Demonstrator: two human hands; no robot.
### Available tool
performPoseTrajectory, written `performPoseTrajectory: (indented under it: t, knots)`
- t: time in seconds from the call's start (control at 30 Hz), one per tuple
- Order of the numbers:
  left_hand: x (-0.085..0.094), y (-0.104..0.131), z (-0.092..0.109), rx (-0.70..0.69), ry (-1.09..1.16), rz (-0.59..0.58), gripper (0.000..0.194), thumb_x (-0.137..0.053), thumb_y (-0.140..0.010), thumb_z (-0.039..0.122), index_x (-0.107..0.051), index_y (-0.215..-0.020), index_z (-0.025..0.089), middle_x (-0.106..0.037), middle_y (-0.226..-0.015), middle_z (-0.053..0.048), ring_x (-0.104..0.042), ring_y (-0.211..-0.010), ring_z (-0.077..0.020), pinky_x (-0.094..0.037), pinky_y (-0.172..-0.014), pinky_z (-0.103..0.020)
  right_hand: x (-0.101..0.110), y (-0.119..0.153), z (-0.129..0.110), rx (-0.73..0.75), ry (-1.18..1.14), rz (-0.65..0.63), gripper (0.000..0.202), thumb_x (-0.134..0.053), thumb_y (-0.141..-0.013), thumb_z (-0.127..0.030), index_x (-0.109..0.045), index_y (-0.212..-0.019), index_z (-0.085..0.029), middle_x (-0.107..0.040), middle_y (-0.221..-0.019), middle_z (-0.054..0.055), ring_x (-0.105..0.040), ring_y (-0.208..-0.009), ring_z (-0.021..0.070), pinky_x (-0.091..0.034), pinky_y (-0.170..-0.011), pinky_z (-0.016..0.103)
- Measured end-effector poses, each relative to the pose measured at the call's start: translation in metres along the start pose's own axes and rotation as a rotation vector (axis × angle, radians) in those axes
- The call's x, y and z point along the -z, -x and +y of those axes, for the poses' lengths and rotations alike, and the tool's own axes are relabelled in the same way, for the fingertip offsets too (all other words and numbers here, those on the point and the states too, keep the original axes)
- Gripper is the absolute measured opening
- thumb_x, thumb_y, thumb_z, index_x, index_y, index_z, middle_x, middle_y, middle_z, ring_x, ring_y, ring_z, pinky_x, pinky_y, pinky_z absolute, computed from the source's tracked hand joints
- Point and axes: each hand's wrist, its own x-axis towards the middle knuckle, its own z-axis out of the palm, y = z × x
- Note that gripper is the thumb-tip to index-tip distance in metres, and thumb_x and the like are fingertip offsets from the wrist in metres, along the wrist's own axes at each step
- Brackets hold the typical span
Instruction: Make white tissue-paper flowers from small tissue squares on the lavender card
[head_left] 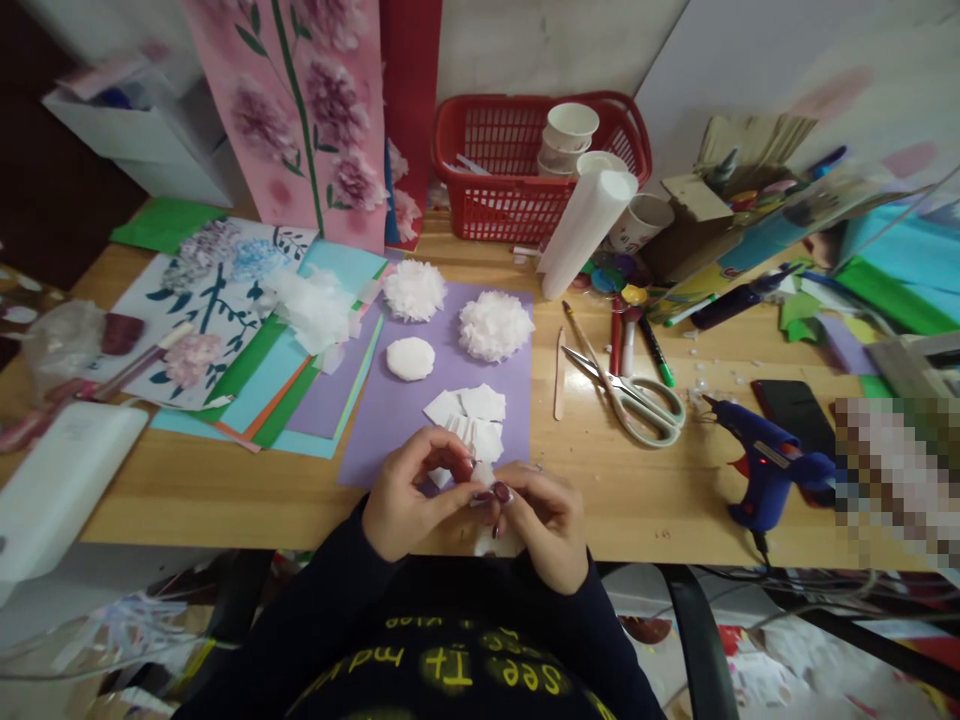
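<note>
Small white paper piece [484,473] sits finger-pinched between left hand [412,492] and right hand [550,518] — likely for fine control — just beside white cut-paper squares [482,403], seemingly placed within reach on a flat purple paper sheet [373,425].

Pinching a small white paper piece [485,471] between left hand [409,495] and right hand [553,522], just in front of white paper squares [482,402] on a purple sheet [367,440]. Showing beyond, two ruffled white paper flowers [495,326]; to the right, scissors [646,413] and a blue glue gun [770,467] on the wooden surface [607,515].
</note>
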Motion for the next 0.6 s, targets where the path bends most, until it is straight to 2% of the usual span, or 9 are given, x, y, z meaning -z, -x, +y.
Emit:
performPoseTrajectory:
  t: [0.17, 0.4, 0.6]
  knots:
    - [0.0004, 0.0037, 0.0006, 0.051, -0.08, 0.027, 0.011, -0.067, -0.075, 0.012, -0.064, -0.083, 0.018, -0.069, -0.08, -0.002, -0.067, -0.072, -0.0122, -0.055, -0.067, -0.019, 0.0001, 0.0012, 0.0026, -0.024, -0.031, 0.02, 0.018, -0.057, -0.087, -0.021, -0.072, -0.081, -0.017, -0.062, -0.058, 0.002, -0.054, -0.045, 0.0116, -0.044, -0.048, 0.025]
    - [0.0028, 0.0032, 0.0032, 0.113, -0.12, 0.093, 0.025, -0.064, -0.075, 0.011, -0.065, -0.099, 0.017, -0.075, -0.085, -0.004, -0.072, -0.078, -0.0158, -0.058, -0.07, -0.02, -0.0003, 0.0007, 0.0048, -0.06, -0.08, 0.033, 0.017, -0.058, -0.087, -0.019, -0.074, -0.082, -0.018, -0.063, -0.057, 0.002, -0.053, -0.044, 0.01, -0.044, -0.045, 0.022]
    - [0.0036, 0.0012, 0.0041, 0.053, -0.036, 0.077, 0.013, -0.062, -0.076, 0.011, -0.062, -0.088, 0.016, -0.073, -0.081, -0.004, -0.071, -0.076, -0.0156, -0.058, -0.071, -0.023, -0.0006, 0.0006, 0.0042, -0.092, -0.072, 0.035, 0.017, -0.059, -0.086, -0.022, -0.075, -0.082, -0.016, -0.064, -0.059, 0.003, -0.054, -0.045, 0.0109, -0.044, -0.045, 0.023]
